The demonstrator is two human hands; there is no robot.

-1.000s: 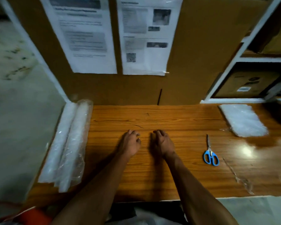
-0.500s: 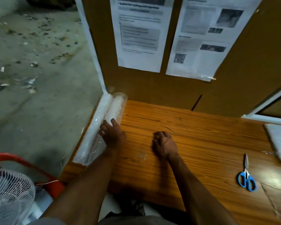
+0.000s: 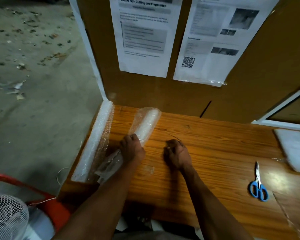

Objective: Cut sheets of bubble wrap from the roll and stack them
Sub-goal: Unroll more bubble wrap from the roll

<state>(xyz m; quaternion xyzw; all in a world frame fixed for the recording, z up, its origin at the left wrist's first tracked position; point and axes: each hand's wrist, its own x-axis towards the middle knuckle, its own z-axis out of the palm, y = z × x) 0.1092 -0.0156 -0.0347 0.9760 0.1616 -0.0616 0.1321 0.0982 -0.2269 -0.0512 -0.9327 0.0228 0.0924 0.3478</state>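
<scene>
Evidently the job is at its fetching stage: the left hand (image 3: 132, 149) has its fingers curled round the middle of a bubble wrap roll (image 3: 142, 130), which slants across the wooden table (image 3: 215, 153) from about seven o'clock of the hand up toward one o'clock, its far end near the cardboard backboard (image 3: 180, 94). A second roll (image 3: 95, 141) lies along the table's left edge, at nine o'clock of that hand, just beside the gripped roll's near end. The right hand (image 3: 177, 155) rests on the wood at three o'clock of the left, fingers curled under and, as far as can be seen, holding nothing. Blue-handled scissors (image 3: 258, 184) lie untouched well apart at four o'clock of the right hand, and a pile of cut sheets (image 3: 296, 149) sits at the table's right end. Next, I judge, the roll must be brought square in front of the person and a length unrolled flat, the right hand steadying it before reaching for the scissors.
</scene>
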